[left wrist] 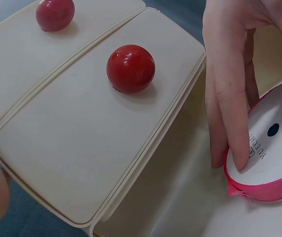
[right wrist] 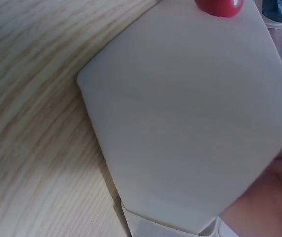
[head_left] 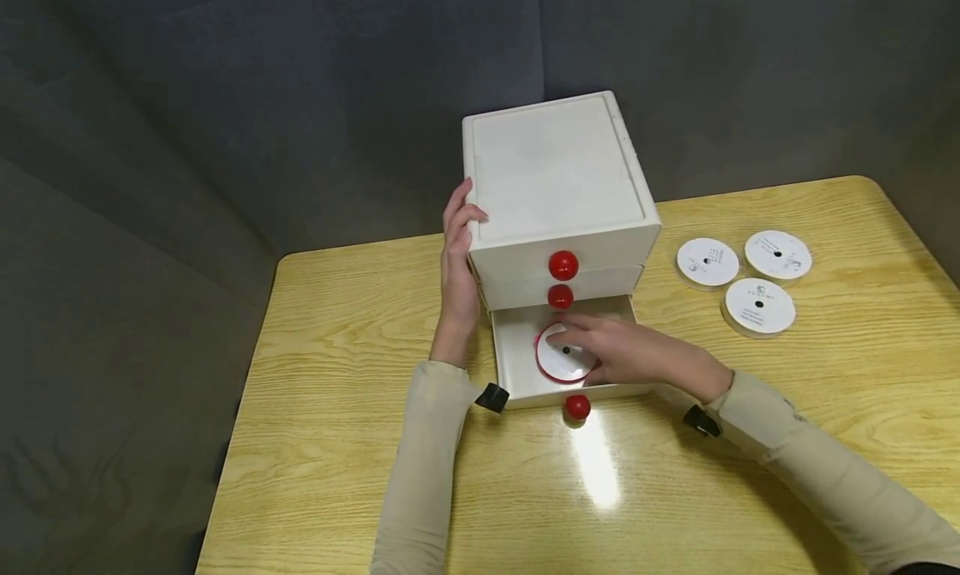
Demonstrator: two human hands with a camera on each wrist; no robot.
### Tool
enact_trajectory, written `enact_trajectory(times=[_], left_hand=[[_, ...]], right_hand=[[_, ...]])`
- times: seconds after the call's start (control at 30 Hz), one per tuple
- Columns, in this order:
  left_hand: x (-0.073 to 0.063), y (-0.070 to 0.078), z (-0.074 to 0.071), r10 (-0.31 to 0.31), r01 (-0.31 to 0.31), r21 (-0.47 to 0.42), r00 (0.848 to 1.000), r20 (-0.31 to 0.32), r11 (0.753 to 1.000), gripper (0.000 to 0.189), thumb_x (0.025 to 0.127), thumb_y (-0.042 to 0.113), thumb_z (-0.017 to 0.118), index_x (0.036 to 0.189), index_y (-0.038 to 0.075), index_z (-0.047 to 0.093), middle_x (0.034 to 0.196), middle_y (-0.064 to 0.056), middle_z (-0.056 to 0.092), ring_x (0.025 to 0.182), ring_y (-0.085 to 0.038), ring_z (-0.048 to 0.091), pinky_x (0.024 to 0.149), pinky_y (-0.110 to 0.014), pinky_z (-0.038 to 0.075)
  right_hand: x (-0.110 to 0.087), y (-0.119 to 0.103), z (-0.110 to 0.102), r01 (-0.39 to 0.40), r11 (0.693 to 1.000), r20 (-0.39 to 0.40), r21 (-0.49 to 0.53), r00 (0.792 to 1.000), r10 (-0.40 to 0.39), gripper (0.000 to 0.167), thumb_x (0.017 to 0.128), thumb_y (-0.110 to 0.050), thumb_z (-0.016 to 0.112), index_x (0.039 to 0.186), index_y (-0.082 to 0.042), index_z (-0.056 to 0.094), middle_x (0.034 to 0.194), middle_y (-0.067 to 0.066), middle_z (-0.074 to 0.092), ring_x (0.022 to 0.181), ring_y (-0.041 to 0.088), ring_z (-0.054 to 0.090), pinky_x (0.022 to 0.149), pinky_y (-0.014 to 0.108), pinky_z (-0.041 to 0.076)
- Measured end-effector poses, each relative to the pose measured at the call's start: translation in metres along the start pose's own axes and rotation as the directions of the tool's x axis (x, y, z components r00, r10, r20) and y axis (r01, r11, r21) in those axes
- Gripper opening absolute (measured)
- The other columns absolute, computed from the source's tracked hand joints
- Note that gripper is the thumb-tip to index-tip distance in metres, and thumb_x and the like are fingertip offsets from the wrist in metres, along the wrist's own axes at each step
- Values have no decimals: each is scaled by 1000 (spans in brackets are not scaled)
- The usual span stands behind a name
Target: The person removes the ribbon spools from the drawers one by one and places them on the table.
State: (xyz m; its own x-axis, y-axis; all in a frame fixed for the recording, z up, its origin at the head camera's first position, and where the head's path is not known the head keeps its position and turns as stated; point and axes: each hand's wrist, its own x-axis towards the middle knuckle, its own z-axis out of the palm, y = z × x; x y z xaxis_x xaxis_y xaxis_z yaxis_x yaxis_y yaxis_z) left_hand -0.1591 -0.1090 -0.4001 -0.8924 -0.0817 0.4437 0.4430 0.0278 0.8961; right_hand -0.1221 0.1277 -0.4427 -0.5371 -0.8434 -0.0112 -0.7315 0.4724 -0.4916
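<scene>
A white drawer cabinet (head_left: 555, 167) with red ball knobs has its bottom drawer (head_left: 517, 375) pulled out. Inside that drawer is a white spool of pinkish-red ribbon (left wrist: 279, 153), with a dark hole at its centre. My right hand (head_left: 622, 350) reaches in and holds the spool across its edges, fingers on the far-left rim in the left wrist view. Against the cabinet's left side rests my left hand (head_left: 459, 267), its fingertips at the top edge. The right wrist view shows mostly the drawer's outer wall (right wrist: 180, 108), which hides most of that hand.
Three white spools stand at the right of the cabinet on the wooden table: one on the left (head_left: 697, 268), one behind (head_left: 791, 262) and one in front (head_left: 772, 312). The drawer's red knob (head_left: 577, 407) juts toward me. A dark curtain (head_left: 337, 100) hangs behind the table.
</scene>
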Motion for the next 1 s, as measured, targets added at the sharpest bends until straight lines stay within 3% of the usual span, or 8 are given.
enact_trajectory(times=[0.17,0.4,1.0], left_hand=[[0,0,0,3,-3,-4,1000,-2,1000,35,99,33,29,110,7,49,165,-4,30,152,-17,25,121,-45,19],[0,0,0,4,-4,-15,1000,0,1000,35,99,32,30,111,6,49,164,-5,30,151,-17,25,121,-44,19],[0,0,0,-1,1,-15,1000,-3,1000,34,98,32,30,110,6,49,164,-5,31,151,-17,25,121,-45,19]], right_hand=[[3,1,3,15,1000,0,-14,1000,-15,72,74,-10,92,139,-3,61,148,26,52,128,43,57,93,53,55],[7,1,7,38,999,-36,-30,999,-39,60,80,-13,87,134,1,64,149,24,52,126,40,59,93,50,56],[18,-1,9,79,997,-146,5,986,-78,39,87,-18,77,121,1,74,134,20,66,121,41,64,96,51,54]])
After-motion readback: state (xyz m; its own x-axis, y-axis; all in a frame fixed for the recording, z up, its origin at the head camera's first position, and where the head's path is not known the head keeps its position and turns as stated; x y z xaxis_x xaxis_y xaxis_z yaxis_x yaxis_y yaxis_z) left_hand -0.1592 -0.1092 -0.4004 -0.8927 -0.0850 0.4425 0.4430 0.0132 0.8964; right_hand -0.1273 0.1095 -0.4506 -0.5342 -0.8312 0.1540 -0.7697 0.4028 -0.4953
